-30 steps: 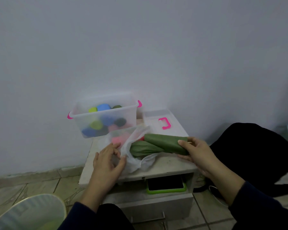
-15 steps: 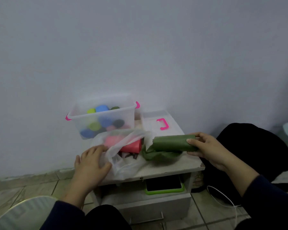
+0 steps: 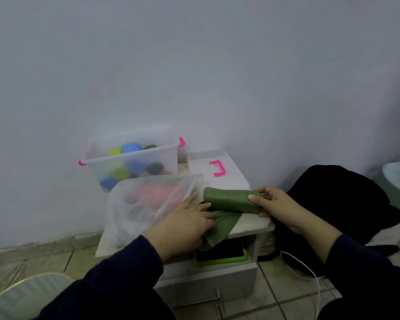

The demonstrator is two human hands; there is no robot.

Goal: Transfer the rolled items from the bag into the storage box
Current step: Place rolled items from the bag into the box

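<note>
A green rolled cloth lies across the small table's front, partly unrolled, with a loose flap hanging over the edge. My right hand grips the roll's right end. My left hand presses flat on the loose flap, fingers together. To the left stands a translucent white bag with a pink roll showing through it. Behind it sits the clear storage box with pink latches, holding several blue, green and dark rolls.
The box's clear lid with a pink handle lies at the table's back right. A green-edged tablet sits in the shelf below the white table. A black bag and white cable lie on the floor at right; a round fan at lower left.
My left hand left the bag and moved right onto the green flap. The green roll now lies clear of the bag, still held at its right end.
</note>
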